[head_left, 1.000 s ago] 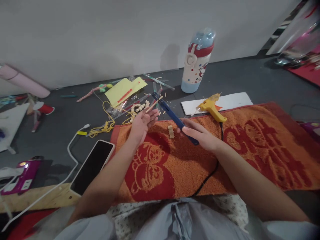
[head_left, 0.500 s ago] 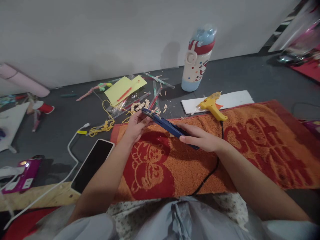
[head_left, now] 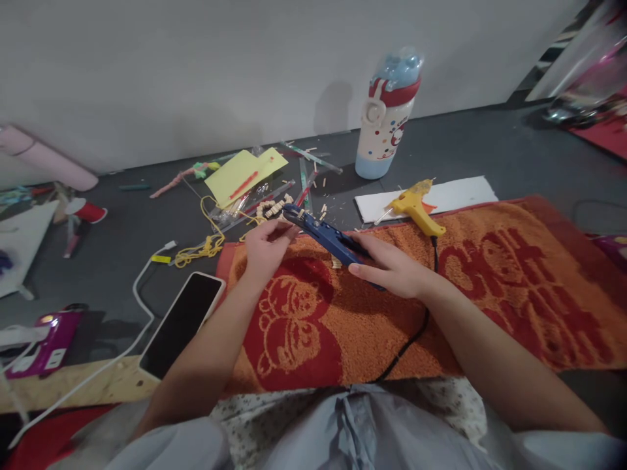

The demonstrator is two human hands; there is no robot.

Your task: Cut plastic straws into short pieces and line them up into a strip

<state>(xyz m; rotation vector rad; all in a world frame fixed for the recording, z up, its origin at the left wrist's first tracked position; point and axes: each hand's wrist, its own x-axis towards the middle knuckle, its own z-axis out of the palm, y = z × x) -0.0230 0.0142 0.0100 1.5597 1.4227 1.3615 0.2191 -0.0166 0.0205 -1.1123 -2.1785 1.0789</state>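
Note:
My right hand (head_left: 386, 264) is wrapped round the handles of blue pliers (head_left: 328, 240), which slant up to the left over the towel. The pliers' metal-bolted head lies by the fingertips of my left hand (head_left: 268, 251). That hand is closed in a pinch; whatever is in it is too small or hidden to name. Below the pliers, a few small pale wooden pieces (head_left: 336, 262) rest on the orange and red towel (head_left: 377, 339). Behind the pliers' head lies a cluster of short wooden pieces (head_left: 274, 207).
A yellow glue gun (head_left: 416, 207) lies on a white board (head_left: 465, 194). Behind it stands a bottle (head_left: 386, 124). Yellow paper (head_left: 240, 177), yellow string (head_left: 208, 248) and clear strips are at the back left. A phone (head_left: 183, 323) and white cable (head_left: 140, 294) lie left.
The pliers have rolled in my right hand, so more of their broad face and the gap between the handles shows. My left hand has shifted slightly left.

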